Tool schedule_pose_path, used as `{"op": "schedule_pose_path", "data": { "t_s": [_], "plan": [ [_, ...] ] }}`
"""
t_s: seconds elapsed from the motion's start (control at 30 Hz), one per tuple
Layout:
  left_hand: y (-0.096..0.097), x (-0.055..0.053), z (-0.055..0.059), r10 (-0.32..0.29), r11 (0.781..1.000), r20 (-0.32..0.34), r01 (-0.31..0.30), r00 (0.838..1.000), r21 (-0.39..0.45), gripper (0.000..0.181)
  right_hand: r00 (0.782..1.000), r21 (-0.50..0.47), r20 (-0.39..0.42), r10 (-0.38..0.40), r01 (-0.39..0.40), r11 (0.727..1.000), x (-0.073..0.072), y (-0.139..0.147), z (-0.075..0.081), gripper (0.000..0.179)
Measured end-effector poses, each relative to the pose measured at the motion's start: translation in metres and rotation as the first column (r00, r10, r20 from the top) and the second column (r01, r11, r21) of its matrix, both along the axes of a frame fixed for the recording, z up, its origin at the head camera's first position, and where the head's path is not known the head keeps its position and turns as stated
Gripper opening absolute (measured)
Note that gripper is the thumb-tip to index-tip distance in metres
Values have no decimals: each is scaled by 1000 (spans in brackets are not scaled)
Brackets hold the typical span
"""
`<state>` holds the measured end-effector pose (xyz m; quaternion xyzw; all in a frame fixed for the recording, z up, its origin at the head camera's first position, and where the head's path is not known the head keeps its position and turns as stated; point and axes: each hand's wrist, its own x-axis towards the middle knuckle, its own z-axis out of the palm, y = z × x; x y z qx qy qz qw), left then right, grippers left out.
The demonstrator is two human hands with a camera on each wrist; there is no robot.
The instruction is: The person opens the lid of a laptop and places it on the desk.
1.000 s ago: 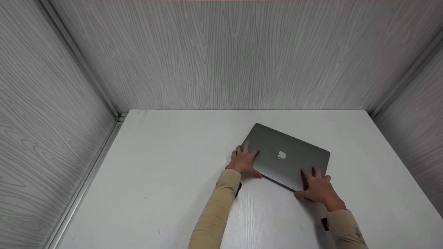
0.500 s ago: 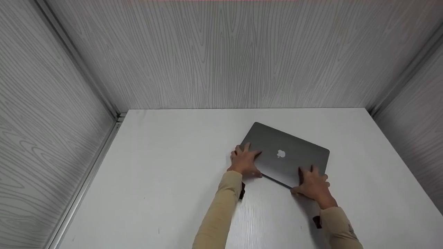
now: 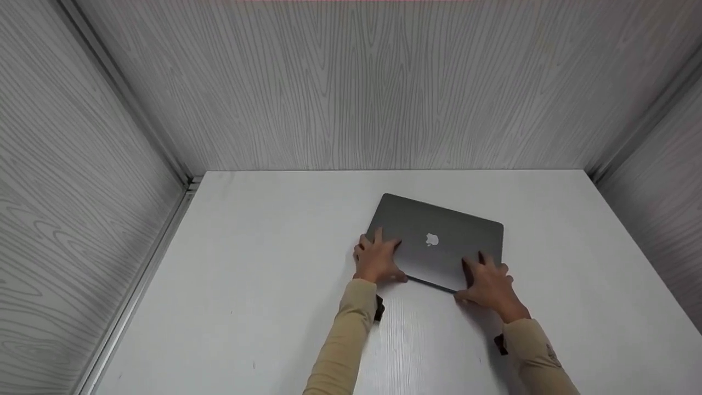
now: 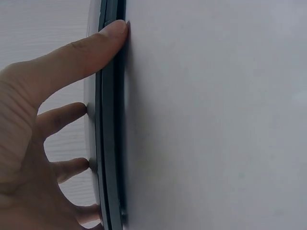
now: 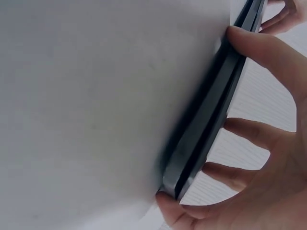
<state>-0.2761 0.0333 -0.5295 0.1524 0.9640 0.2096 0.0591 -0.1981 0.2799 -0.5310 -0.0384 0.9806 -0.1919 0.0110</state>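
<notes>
A closed dark grey laptop [image 3: 439,225] with a pale apple logo lies flat at an angle on the white table [image 3: 263,263], right of centre. My left hand [image 3: 377,262] grips its near left corner, thumb at the front edge and fingers spread over the lid and left side. At the near right corner, my right hand [image 3: 490,286] holds it likewise. In the left wrist view, the left thumb [image 4: 79,60] presses on the laptop's edge while fingertips touch the lid. In the right wrist view, the right thumb [image 5: 268,50] sits on the front edge and a finger wraps the corner.
A grey wood-grain panel [image 3: 351,88] rises behind the table. Similar side panels stand at left [image 3: 71,208] and right [image 3: 658,219], with a metal rail [image 3: 131,307] along the table's left edge.
The laptop has slid left and turned slightly counter-clockwise, its front edge now closer to level. Both hands have moved along with it, keeping their hold.
</notes>
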Motion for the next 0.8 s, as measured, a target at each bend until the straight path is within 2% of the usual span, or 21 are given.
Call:
{"op": "schedule_pose_path", "data": {
  "t_s": [0.27, 0.63, 0.8],
  "plan": [
    [-8, 11, 1, 102, 993, -12, -101, 995, 58, 89, 997, 1, -17, 72, -72, 997, -12, -2, 0, 83],
    [-16, 18, -1, 182, 979, -37, -177, 983, 103, 85, 990, -7, 5, 138, -138, 990, -31, -5, 0, 83],
    [-20, 19, -3, 207, 973, -45, -200, 977, 112, 85, 988, -19, -9, 151, -151, 988, -34, -8, -1, 81]
  ]
}}
